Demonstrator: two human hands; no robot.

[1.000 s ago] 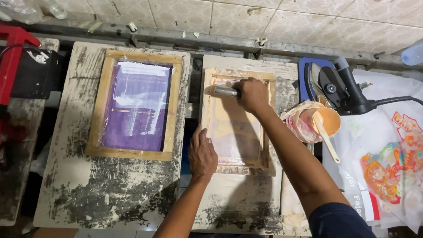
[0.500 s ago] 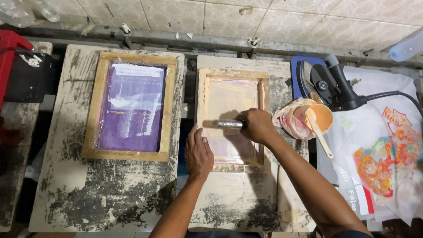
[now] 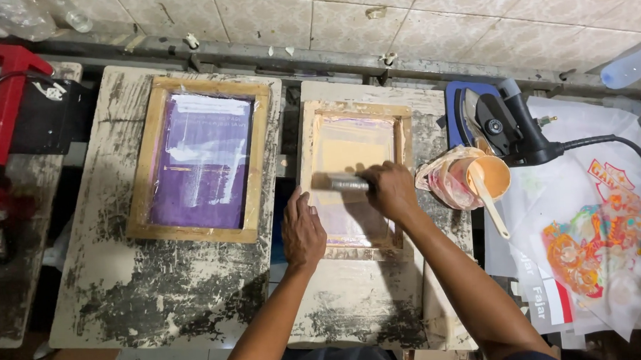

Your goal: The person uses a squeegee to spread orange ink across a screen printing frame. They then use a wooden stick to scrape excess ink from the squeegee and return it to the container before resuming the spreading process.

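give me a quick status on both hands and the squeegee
Right hand gripping squeegee, blade on the mesh mid-frame. Left hand flat on the wooden screen frame, lower left edge. Ink cup beside the frame, nothing blocking.

Two paint-worn boards [image 3: 161,299] each carry a wooden screen frame [image 3: 203,234].

right hand [image 3: 390,190] and squeegee [image 3: 343,183] drawn from the screen frame's [image 3: 353,110] far edge to mid-screen
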